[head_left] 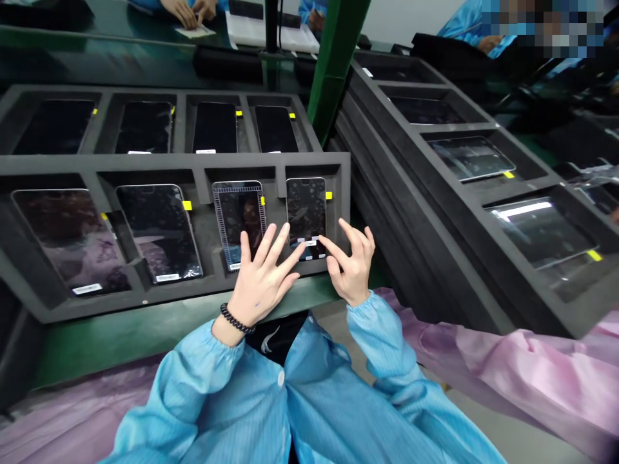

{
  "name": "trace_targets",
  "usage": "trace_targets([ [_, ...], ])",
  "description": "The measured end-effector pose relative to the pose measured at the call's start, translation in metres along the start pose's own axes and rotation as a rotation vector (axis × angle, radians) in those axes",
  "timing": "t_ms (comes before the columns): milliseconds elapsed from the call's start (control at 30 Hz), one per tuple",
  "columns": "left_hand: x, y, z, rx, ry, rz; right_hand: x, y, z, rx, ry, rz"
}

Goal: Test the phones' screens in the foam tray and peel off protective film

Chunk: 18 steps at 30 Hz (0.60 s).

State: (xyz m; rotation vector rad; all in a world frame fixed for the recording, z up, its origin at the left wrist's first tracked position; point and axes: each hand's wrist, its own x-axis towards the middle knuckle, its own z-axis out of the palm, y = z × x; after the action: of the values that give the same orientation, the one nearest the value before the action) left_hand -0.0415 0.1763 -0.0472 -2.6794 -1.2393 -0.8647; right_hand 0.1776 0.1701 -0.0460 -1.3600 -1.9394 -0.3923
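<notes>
At frame centre, the left hand [261, 280], fingers spread wide, partly covers a grid-bordered device [238, 209]; the right hand [352, 267], fingers loosely parted, points low on the adjoining device [305, 203], contact unclear.

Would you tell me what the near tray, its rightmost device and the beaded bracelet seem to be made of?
The near tray: probably dense foam, matt and dark grey, judging by its thick, dull walls.
The rightmost device: likely a glass or film-covered screen, glossy black, since it catches faint reflections.
The beaded bracelet: shiny black beads, perhaps plastic or stone; the look leaves it open.
</notes>
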Motion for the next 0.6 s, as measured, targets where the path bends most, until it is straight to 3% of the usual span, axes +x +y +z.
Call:
trace_targets([
  [167,0.006,0.001,0.003,-0.012,-0.004,-0.009,-0.01,0.007,-0.006,-0.059,-0.143,-0.019],
  [367,0.012,0.003,-0.005,-0.049,0.045,-0.082,-0.022,0.018,-0.012,0.01,-0.102,-0.099],
  [600,0.019,0.002,-0.012,-0.082,0.164,-0.154,-0.011,0.016,-0.009,0.062,-0.225,-0.25],
])
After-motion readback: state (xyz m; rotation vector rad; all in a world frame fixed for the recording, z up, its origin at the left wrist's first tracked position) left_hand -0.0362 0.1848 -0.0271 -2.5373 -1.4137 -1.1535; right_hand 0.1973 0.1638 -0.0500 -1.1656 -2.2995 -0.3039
